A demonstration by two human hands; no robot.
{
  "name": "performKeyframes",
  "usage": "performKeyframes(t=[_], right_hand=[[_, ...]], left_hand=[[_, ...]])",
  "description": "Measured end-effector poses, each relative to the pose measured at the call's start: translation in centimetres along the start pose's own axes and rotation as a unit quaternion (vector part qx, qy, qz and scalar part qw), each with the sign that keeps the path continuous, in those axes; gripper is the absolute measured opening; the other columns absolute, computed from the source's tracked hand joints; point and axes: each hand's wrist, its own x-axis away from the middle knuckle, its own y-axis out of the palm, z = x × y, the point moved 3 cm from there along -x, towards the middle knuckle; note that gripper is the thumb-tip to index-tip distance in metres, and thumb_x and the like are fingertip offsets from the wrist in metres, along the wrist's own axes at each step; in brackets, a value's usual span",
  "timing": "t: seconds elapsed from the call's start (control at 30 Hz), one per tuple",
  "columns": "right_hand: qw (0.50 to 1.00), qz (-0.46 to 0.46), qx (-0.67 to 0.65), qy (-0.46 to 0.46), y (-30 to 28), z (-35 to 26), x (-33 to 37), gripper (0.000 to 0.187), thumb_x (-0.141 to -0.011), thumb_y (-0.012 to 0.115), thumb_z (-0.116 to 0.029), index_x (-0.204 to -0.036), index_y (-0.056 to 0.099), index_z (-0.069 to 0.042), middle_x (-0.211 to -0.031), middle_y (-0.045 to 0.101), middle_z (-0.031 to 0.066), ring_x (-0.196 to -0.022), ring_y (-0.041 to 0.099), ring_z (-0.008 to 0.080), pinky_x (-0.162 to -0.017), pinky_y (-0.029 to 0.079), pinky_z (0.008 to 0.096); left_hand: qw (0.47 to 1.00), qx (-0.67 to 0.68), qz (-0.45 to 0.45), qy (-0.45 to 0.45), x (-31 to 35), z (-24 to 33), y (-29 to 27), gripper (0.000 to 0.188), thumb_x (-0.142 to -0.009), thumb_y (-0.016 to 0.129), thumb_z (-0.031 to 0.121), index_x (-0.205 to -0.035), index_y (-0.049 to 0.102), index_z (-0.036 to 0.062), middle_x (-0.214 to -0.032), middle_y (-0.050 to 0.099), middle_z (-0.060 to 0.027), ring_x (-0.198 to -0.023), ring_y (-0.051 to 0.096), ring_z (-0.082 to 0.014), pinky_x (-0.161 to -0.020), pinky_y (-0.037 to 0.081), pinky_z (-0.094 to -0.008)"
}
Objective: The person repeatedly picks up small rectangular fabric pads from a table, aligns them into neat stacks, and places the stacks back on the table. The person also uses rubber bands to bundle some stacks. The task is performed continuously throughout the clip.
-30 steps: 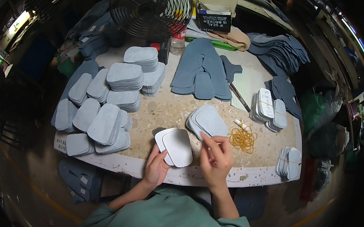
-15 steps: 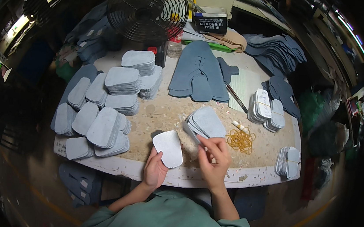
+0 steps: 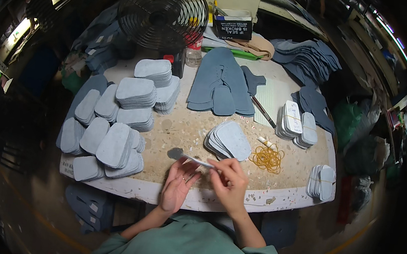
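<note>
A light grey rounded pad (image 3: 197, 161) is seen nearly edge-on above the front of the table. My right hand (image 3: 230, 182) pinches its right end between thumb and fingers. My left hand (image 3: 177, 186) is palm up under the pad's left end, fingers stretched and apart, the fingertips at or close to its edge; whether they touch is unclear. Just beyond the hands lies a fanned stack of similar grey pads (image 3: 229, 138). A small dark patch (image 3: 175, 153) shows on the tabletop beside my left fingertips.
Several stacks of grey pads (image 3: 135, 92) fill the table's left side. Dark blue cut pieces (image 3: 225, 82) lie at the back middle, near a black fan (image 3: 163, 12). Yellow rubber bands (image 3: 267, 158) and banded bundles (image 3: 291, 119) are at right, another bundle (image 3: 321, 181) at the right edge.
The pad in my left hand has turned from face-up to edge-on. My right hand has moved left from the fanned stack to pinch a pad's end; my left fingers have spread.
</note>
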Motion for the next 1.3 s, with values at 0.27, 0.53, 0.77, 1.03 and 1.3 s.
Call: performKeyframes(t=[0.27,0.53,0.77,1.03,1.3], right_hand=[[0.987,0.063,0.133,-0.065,-3.6,1.2,-3.8,0.030,-0.077,0.073,-0.003,-0.107,0.072,-0.009,-0.088,0.057,0.0055,-0.064,0.055,0.0160,-0.057,0.046,0.0259],[0.916,-0.213,0.320,0.113,-4.4,6.1,-10.1,0.081,-0.075,0.061,-0.071,-0.090,0.070,0.008,-0.096,0.065,0.0260,-0.087,0.064,0.0390,-0.080,0.051,0.0427],[0.920,-0.348,0.148,0.105,-0.8,5.4,-10.2,0.078,-0.061,0.081,-0.059,-0.106,0.056,0.000,-0.096,0.066,0.0244,-0.091,0.066,0.0359,-0.082,0.051,0.0384],[0.947,-0.314,0.022,-0.055,0.9,3.3,-7.3,0.063,-0.061,0.089,-0.037,-0.099,0.049,-0.005,-0.103,0.055,0.0152,-0.094,0.058,0.0282,-0.079,0.048,0.0355],[0.923,-0.329,-0.085,-0.181,1.5,2.9,-5.8,0.085,-0.063,0.088,-0.030,-0.133,0.046,-0.007,-0.124,0.048,0.0181,-0.109,0.054,0.0349,-0.093,0.044,0.0410]], left_hand=[[0.999,-0.018,0.033,-0.028,-0.1,0.1,-0.1,0.042,-0.096,0.043,0.018,-0.134,0.037,0.0014,-0.132,0.045,-0.0189,-0.129,0.041,-0.0276,-0.112,0.031,-0.0450],[0.999,-0.013,0.025,-0.018,0.0,0.0,-0.2,0.032,-0.096,0.042,0.014,-0.126,0.044,0.0033,-0.121,0.052,-0.0166,-0.120,0.048,-0.0258,-0.107,0.037,-0.0428],[0.975,-0.204,0.051,0.076,0.1,2.0,-0.1,0.035,-0.093,0.047,0.007,-0.127,0.043,0.0011,-0.127,0.051,-0.0154,-0.123,0.046,-0.0224,-0.108,0.035,-0.0391],[0.879,-0.459,-0.019,0.130,-1.4,5.4,-1.4,0.090,-0.075,0.077,0.016,-0.146,0.024,0.0015,-0.147,0.032,-0.0199,-0.138,0.033,-0.0317,-0.113,0.027,-0.0466],[0.804,-0.580,0.020,0.131,-1.5,5.6,-1.3,0.111,-0.057,0.092,0.032,-0.144,0.029,0.0024,-0.138,0.044,-0.0201,-0.126,0.047,-0.0337,-0.105,0.039,-0.0425]])
